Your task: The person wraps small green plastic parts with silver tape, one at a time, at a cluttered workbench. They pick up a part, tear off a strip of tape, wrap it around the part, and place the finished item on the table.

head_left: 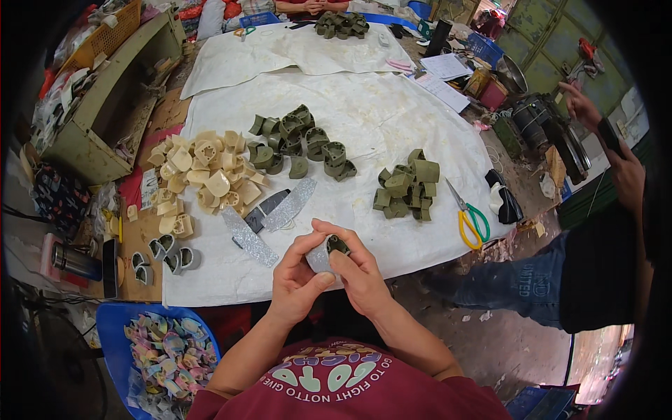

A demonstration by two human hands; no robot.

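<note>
My left hand (297,277) and my right hand (358,269) both grip a small hollow shoe heel (319,259) in front of my chest. Silver glitter material covers its outer wall, and the dark olive inside shows at its open end. My right thumb presses by that opening. Just beyond my hands, glitter strips (292,204) lie on the white sheet (392,241), partly over a dark strip. Left of them is a heap of beige heels (217,171). Olive heels (297,133) lie farther off, with another olive group (407,185) to the right. Several glitter-covered heels (171,253) stand at the left.
Scissors (467,217) with yellow and green handles lie at the sheet's right edge. A blue basin (115,329) of colourful pieces stands at lower left, below a flask (77,262). Another person's arm (623,168) and leg are at right; a person's hands (313,7) show at the far end.
</note>
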